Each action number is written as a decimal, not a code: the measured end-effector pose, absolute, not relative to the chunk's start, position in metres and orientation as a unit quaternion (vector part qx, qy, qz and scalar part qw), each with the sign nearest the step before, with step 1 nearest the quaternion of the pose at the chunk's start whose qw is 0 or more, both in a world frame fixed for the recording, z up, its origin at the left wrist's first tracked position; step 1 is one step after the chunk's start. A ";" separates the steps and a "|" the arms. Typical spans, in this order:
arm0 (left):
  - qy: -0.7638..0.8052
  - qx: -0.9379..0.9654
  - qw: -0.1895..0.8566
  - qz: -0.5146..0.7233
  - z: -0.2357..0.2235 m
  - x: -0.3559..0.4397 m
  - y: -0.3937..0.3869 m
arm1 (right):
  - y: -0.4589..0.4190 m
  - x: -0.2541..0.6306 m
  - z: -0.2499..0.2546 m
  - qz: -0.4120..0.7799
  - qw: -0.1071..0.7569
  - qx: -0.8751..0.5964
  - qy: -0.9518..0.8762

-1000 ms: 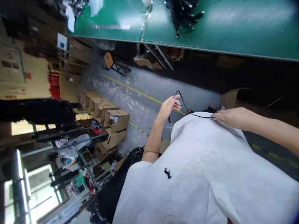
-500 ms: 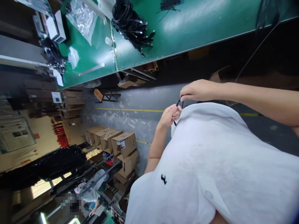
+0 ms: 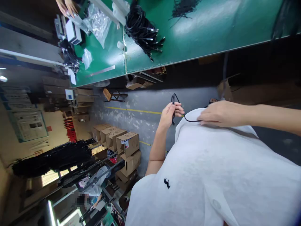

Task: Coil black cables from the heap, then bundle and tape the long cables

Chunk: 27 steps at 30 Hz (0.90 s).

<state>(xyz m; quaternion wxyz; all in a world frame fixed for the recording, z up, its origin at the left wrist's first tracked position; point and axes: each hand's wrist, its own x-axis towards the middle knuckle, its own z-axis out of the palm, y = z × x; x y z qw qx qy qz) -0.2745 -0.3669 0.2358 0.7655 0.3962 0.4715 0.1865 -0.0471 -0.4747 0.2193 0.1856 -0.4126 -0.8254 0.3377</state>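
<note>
My left hand (image 3: 169, 113) is closed around a looped black cable (image 3: 173, 99), in front of the white shirt (image 3: 211, 157). A small loop stands up above its fingers, and a short end hangs below them. From there a single strand sags across to my right hand (image 3: 217, 114). The fingertips of that hand are pressed together at the strand, close to the shirt. What lies behind those fingers is hidden.
A green table (image 3: 211, 34) runs along the top, bearing a bundle of black cables (image 3: 143, 31) and clear plastic bags (image 3: 101, 26). Cardboard boxes (image 3: 128, 142) stand on the floor near a stool (image 3: 114, 95). Another person (image 3: 96, 185) is at lower left; a co-worker's hands (image 3: 67, 7) show at top left.
My right hand has moved away from my left and down towards the shirt, drawing out a length of cable between them. The whole view has shifted slightly.
</note>
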 end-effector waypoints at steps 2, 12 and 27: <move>0.443 0.424 0.780 0.126 0.233 -0.261 -0.376 | -0.447 -0.046 0.237 0.357 0.204 -0.386 -0.826; 0.396 0.411 0.806 0.155 0.245 -0.260 -0.368 | -0.413 0.011 0.196 0.341 0.213 -0.612 -0.681; 0.421 0.285 0.859 0.069 0.250 -0.248 -0.382 | -0.393 -0.019 0.194 0.361 0.167 -0.552 -0.733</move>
